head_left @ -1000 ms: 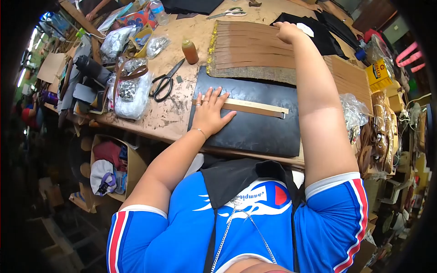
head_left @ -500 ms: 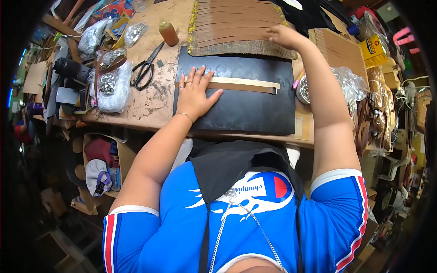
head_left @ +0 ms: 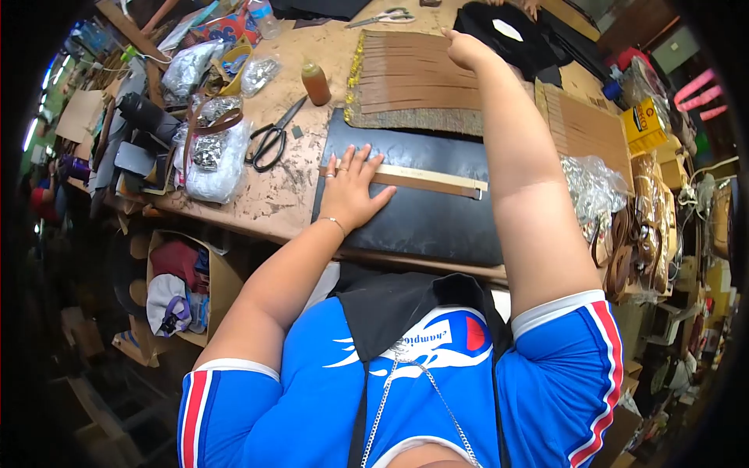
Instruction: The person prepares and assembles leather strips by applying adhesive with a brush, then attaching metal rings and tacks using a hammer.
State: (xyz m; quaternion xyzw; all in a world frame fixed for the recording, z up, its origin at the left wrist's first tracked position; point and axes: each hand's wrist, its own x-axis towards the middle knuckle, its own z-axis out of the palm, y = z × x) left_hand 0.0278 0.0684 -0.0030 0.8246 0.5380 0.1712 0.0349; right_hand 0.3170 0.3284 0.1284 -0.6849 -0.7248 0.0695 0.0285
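Observation:
My left hand point(head_left: 356, 187) lies flat with spread fingers on the left end of a light strip point(head_left: 429, 176) and a brown leather strip point(head_left: 437, 186), both resting on a black board point(head_left: 406, 230). A small metal piece is at the brown strip's right end. My right hand point(head_left: 466, 50) is stretched far forward, above the top edge of a mat covered with brown leather strips point(head_left: 421, 70). Its fingers look drawn together, but whatever may be between them is too small to make out.
Black-handled scissors point(head_left: 269, 144) and an amber bottle point(head_left: 316, 84) lie left of the board. Farther back are other scissors point(head_left: 382, 17) and black cloth point(head_left: 507, 31), with another person's hand point(head_left: 532, 6) behind it. A yellow box point(head_left: 644, 125) and plastic bags point(head_left: 589, 187) are at right.
My right hand has moved forward and left, from the mat's right part to its far edge. My left hand stays flat on the strips. The view has shifted, so the table appears lower and farther right.

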